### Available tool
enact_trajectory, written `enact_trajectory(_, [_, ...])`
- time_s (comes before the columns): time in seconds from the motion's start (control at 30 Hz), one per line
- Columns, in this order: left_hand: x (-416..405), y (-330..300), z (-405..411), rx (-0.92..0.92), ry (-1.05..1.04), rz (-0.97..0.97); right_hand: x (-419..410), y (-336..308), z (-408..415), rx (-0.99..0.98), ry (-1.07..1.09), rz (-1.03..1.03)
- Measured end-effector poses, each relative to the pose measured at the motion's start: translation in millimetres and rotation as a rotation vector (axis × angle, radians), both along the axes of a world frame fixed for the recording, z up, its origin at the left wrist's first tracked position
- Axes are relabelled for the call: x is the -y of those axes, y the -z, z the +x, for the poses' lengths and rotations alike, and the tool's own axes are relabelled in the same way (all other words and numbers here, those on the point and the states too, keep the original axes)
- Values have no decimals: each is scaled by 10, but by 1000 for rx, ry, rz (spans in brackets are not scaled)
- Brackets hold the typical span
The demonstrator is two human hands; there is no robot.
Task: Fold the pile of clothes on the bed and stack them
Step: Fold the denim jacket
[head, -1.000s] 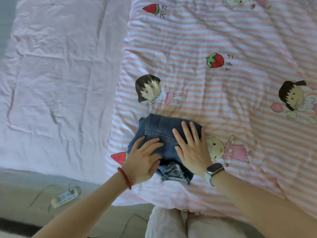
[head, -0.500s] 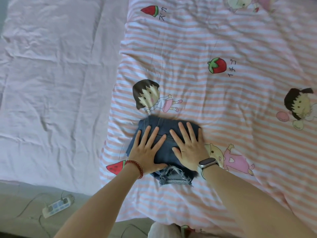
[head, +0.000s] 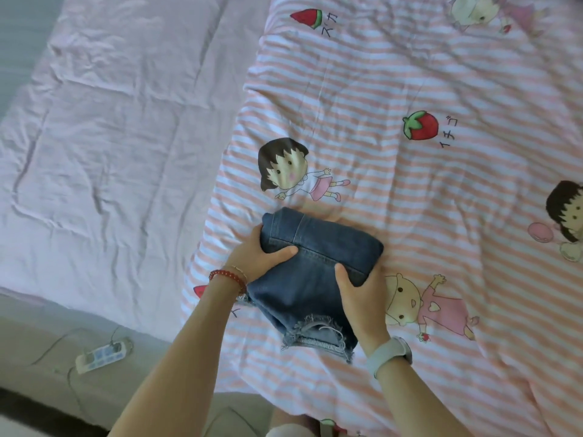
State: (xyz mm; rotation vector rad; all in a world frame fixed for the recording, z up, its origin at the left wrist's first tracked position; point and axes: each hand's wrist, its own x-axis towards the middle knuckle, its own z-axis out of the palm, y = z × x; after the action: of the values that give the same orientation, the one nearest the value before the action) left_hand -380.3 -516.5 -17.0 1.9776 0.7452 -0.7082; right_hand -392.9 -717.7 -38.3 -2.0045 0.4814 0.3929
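Garment: I see a folded bundle of dark blue denim shorts with a frayed hem (head: 315,279) lying on the pink-and-white striped cartoon-print quilt (head: 410,200), near its left edge and close to me.
Left hand: my left hand (head: 255,258) grips the bundle's left side, thumb on top, fingers curled out of sight beyond the fold.
Right hand: my right hand (head: 362,298) grips the right side the same way, thumb on the denim, fingers wrapped round the edge. The two hands are apart, the bundle between them.
Step, as I judge it: lifting or shifting the folded shorts toward a stack; no stack or pile is in view.
Risk: the frayed hem end hangs free nearest me; a lift from the sides alone could let the layers slide open.
Risk: thick denim springs back, so a loose hold may undo the fold.
Surroundings: a plain lilac sheet (head: 110,137) to the left; a white power strip (head: 102,356) on the floor.
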Motion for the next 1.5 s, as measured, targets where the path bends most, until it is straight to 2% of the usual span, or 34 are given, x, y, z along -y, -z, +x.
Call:
enact_trajectory(0.07, [-63,-40,95,-56,86,-56,8,16,1,0,-56,-125])
enact_trajectory(0.13, [-38,-103,107,-25,57,-120,39,9,-17,-5,-88,-154])
enact_trajectory(0.33, [148,-426,-477,271,-305,-267,105,-373,-110,-68,-75,326])
enact_trajectory(0.43, [34,-701,-840,413,-461,-304,-91,-692,-191,-44,-115,411])
enact_trajectory(0.53, [-503,-1051,-1280,536,-619,-337,-670,-1080,-401,-88,-204,484])
enact_trajectory(0.67, [-1542,-1475,-2046,654,-778,-389,-1783,-1510,-884,-356,-290,683])
enact_trajectory(0.77, [-2340,-1657,-2771,659,-879,-378,-2671,-1747,-1345,-561,-383,772])
enact_trajectory(0.83, [-2791,-1745,-3252,657,-984,-309,-3254,-1855,-1636,-591,-524,757])
enact_trajectory(0.97, [-3421,-1813,-4000,655,-1224,-153,-4294,-1962,-2137,-464,-705,593])
enact_trajectory(1.13, [-4106,-1840,-4429,662,-1423,-30,-5301,-2091,-2390,-388,-974,479])
enact_trajectory(1.5, [-6236,-2066,-4322,671,-1510,160,-7638,-2250,-2297,-273,-972,443])
